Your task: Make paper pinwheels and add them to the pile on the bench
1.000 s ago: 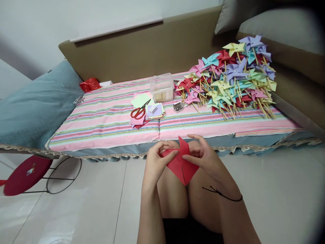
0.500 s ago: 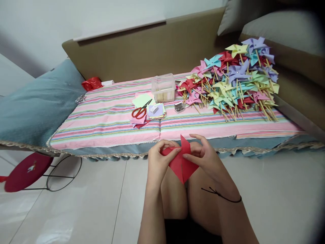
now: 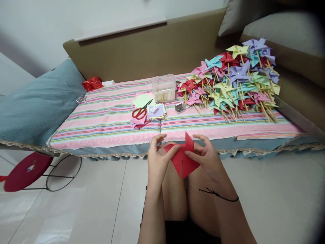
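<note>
A red paper square (image 3: 185,164) with slits cut in from its corners is held between my two hands above my lap. My left hand (image 3: 159,154) pinches its left side, thumb on top. On the other side my right hand (image 3: 203,154) grips the paper with the thumb on its face and the fingers behind, index finger raised. One pointed flap stands up at the top, near my right thumb. An open slit shows at the lower corner. The fingers behind the sheet are partly hidden.
On the striped sofa cover (image 3: 106,132) lie red-handled scissors (image 3: 139,113), stacked coloured paper (image 3: 159,112), a clear box of sticks (image 3: 164,89) and a small box of pins (image 3: 180,107). Many finished pinwheels (image 3: 238,73) are piled at right. A round red stool (image 3: 27,171) stands at left.
The red paper has tilted and turned slightly in my hands, with its lower slit now wider. My left index finger has lifted off the paper's edge.
</note>
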Action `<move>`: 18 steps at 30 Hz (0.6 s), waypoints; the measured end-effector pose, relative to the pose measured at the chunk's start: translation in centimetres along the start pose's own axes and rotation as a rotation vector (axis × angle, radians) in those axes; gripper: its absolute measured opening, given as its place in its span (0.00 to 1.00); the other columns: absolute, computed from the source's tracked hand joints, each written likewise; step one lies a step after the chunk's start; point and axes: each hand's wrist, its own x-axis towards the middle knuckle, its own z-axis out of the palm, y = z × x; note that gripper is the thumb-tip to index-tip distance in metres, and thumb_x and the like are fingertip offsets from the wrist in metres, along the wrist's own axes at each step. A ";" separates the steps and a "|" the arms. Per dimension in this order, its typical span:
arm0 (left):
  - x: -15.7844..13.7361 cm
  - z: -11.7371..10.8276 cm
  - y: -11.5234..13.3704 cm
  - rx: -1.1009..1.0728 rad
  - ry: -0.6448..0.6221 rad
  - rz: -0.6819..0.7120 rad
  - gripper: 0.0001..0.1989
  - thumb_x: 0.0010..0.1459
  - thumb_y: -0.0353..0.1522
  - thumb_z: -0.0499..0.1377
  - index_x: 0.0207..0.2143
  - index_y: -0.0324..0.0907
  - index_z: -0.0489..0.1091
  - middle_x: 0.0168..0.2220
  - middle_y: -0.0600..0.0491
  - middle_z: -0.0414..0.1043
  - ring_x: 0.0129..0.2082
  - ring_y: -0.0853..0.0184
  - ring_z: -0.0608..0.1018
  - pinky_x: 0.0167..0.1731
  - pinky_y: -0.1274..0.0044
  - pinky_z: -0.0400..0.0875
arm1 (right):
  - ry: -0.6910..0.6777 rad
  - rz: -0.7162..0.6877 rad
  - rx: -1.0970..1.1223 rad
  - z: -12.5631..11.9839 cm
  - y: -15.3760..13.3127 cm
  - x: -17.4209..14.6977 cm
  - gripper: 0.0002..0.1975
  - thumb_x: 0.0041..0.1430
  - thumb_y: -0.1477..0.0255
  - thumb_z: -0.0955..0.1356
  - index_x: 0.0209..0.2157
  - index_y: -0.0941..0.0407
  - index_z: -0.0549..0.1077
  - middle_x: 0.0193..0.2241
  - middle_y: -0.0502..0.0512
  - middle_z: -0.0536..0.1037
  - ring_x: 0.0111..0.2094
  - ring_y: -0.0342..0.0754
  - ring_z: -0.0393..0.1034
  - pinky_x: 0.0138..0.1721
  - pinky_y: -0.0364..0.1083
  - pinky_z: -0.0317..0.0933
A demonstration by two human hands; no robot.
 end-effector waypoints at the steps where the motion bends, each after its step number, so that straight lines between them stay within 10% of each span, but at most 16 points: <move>1: 0.0 0.0 0.0 -0.045 0.047 -0.022 0.24 0.48 0.37 0.67 0.48 0.47 0.65 0.55 0.47 0.66 0.56 0.61 0.69 0.51 0.71 0.66 | 0.031 0.025 0.054 0.1 -0.1 0.1 0.33 0.39 0.64 0.77 0.46 0.51 0.62 0.26 0.51 0.82 0.30 0.54 0.77 0.34 0.52 0.69; 4: 0.0 0.0 -0.1 -0.295 0.058 -0.169 0.35 0.51 0.39 0.65 0.57 0.53 0.51 0.63 0.45 0.54 0.58 0.61 0.68 0.51 0.71 0.67 | 0.140 0.065 0.186 0.4 -0.5 0.3 0.35 0.35 0.64 0.79 0.44 0.50 0.61 0.27 0.50 0.82 0.28 0.53 0.76 0.33 0.51 0.69; 8: -0.4 0.8 -0.1 -0.459 -0.195 -0.309 0.49 0.44 0.32 0.70 0.60 0.50 0.42 0.50 0.45 0.71 0.42 0.64 0.78 0.44 0.71 0.71 | 0.163 0.070 0.261 0.8 -0.5 0.2 0.35 0.33 0.66 0.79 0.43 0.51 0.62 0.27 0.50 0.81 0.26 0.50 0.75 0.32 0.49 0.68; 12: -0.8 1.7 -0.6 -0.330 -0.135 -0.232 0.42 0.46 0.34 0.69 0.59 0.49 0.49 0.29 0.57 0.74 0.29 0.69 0.77 0.33 0.77 0.71 | 0.051 0.039 0.196 1.0 -0.1 0.0 0.33 0.39 0.66 0.78 0.45 0.50 0.60 0.25 0.47 0.80 0.28 0.50 0.75 0.31 0.48 0.67; 18: -0.7 1.8 -1.0 -0.266 -0.015 -0.158 0.37 0.47 0.35 0.68 0.57 0.49 0.55 0.24 0.60 0.70 0.23 0.71 0.73 0.27 0.79 0.69 | 0.037 -0.011 0.095 1.5 0.0 -0.2 0.31 0.41 0.66 0.76 0.44 0.51 0.59 0.23 0.45 0.77 0.26 0.48 0.72 0.30 0.47 0.65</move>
